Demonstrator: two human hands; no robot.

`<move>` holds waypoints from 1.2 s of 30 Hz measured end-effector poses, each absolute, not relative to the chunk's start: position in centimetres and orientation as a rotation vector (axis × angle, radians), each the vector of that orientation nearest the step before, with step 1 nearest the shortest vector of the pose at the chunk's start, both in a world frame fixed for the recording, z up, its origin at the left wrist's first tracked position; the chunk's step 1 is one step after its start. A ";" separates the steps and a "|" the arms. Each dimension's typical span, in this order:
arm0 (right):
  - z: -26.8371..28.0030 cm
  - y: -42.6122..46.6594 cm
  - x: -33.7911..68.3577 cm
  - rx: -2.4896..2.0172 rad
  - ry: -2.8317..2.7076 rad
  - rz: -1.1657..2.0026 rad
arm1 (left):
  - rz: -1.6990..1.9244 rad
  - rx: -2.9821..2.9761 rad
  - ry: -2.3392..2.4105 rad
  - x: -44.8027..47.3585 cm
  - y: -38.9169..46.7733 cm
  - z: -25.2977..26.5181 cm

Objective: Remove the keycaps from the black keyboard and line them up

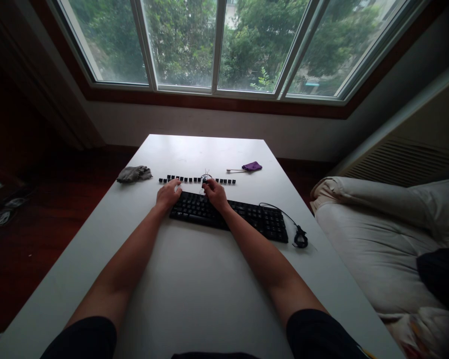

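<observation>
A black keyboard (247,214) lies slightly slanted on the white table. Behind it runs a row of loose black keycaps (189,179). My right hand (215,194) is above the keyboard's back edge, its fingers pinched on a small tool with thin wire loops, which looks like a wire keycap puller (206,175). A dark keycap seems to be at the fingertips, too small to be sure. At the keyboard's back left corner rests my left hand (168,193), thumb and forefinger apart, close to the left end of the keycap row. Nothing shows between its fingers.
A crumpled grey cloth (134,174) lies at the table's left edge. Back right are a purple cloth (252,166) and a thin swab-like stick (235,171). The keyboard's bundled cable (300,237) sits near the right edge. A pale sofa (374,249) stands beside the table (194,289).
</observation>
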State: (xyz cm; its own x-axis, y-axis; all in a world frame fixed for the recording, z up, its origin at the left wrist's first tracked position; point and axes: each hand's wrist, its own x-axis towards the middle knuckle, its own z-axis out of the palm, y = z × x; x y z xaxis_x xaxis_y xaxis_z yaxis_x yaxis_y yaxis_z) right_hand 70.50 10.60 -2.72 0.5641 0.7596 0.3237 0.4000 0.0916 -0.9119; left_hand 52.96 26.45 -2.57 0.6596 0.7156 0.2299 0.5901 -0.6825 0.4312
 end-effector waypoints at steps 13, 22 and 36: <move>-3.1 10.6 72.0 -1.475 -1.253 0.501 | 0.582 2.569 1.036 52.8 26.4 -2.7; -2.1 10.3 72.0 -1.610 -1.289 0.473 | 0.747 2.560 0.849 52.7 26.5 -2.6; 0.9 9.0 71.4 -1.609 -1.789 0.434 | 0.451 2.519 0.185 53.7 26.1 -2.8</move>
